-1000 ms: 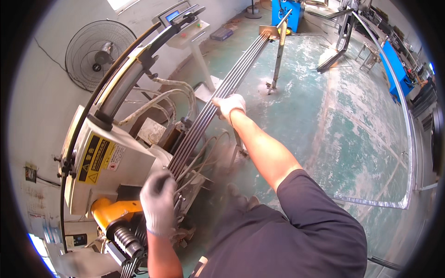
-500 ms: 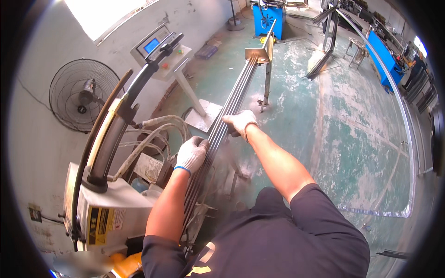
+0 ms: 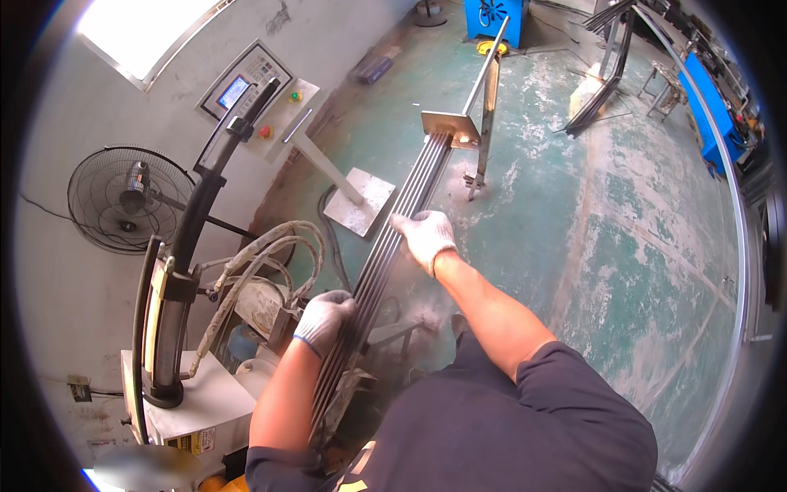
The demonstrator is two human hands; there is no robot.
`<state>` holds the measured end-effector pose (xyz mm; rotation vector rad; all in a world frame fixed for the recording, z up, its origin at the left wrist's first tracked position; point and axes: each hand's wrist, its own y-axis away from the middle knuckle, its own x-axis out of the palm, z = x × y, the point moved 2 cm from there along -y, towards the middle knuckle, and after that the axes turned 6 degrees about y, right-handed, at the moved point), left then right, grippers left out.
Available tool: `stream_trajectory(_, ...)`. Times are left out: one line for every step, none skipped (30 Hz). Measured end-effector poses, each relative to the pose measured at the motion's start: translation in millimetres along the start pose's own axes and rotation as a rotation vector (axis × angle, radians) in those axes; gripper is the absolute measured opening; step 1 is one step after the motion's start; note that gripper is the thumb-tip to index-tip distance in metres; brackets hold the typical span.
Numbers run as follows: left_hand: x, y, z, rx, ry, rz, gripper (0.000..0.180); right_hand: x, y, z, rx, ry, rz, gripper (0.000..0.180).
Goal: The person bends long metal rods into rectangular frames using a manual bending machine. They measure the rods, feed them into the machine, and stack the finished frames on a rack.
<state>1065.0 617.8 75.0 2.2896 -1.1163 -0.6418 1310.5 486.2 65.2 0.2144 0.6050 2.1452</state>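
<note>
Several long, thin metal bars (image 3: 402,203) lie side by side in a bundle that runs away from me, their far ends against an upright brownish plate (image 3: 450,129). My left hand (image 3: 325,316), in a white knit glove with a blue cuff edge, is closed at the left side of the bundle. Farther along, my gloved right hand (image 3: 429,238) grips the bundle from the right, its thumb over the top. The undersides of the bars and some of my fingers are hidden.
At left stands a machine with a black arm (image 3: 201,193), hoses (image 3: 270,246) and a pale housing (image 3: 193,410). A control panel (image 3: 238,88) on a stand and a fan (image 3: 123,197) are near the wall. A metal support (image 3: 485,123) stands by the plate; a blue machine (image 3: 494,20) is farther back.
The whole view has shifted, so the plate and bars sit lower in it. My left hand now appears nearer to me along the bars, and both hands remain at the bundle.
</note>
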Motion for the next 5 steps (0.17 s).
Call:
stream_trajectory(1.4, 1.3, -4.0, 0.010, -0.028, -0.028, 0.012, -4.8, 3.5, 9.8, -0.023, 0.087, -0.013, 0.051)
stream_trajectory(6.6, -3.0, -8.4, 0.007, 0.004, -0.044, 0.012, -8.6, 4.2, 14.0, -0.004, 0.113, -0.026, 0.062)
stream_trajectory(12.1, -7.7, -13.0, 0.004, 0.035, -0.061, 0.011, -11.2, 0.9, 15.5, -0.035, 0.117, -0.042, 0.048)
stream_trajectory(16.3, -10.8, -14.7, -0.001, 0.066, -0.075, 0.011, -12.9, -1.5, 15.0, -0.063, 0.121, -0.060, 0.037)
stream_trajectory(17.9, -15.3, -19.5, -0.026, 0.023, -0.072, 0.012, -15.2, -8.0, 12.7, -0.049, 0.121, -0.052, 0.037)
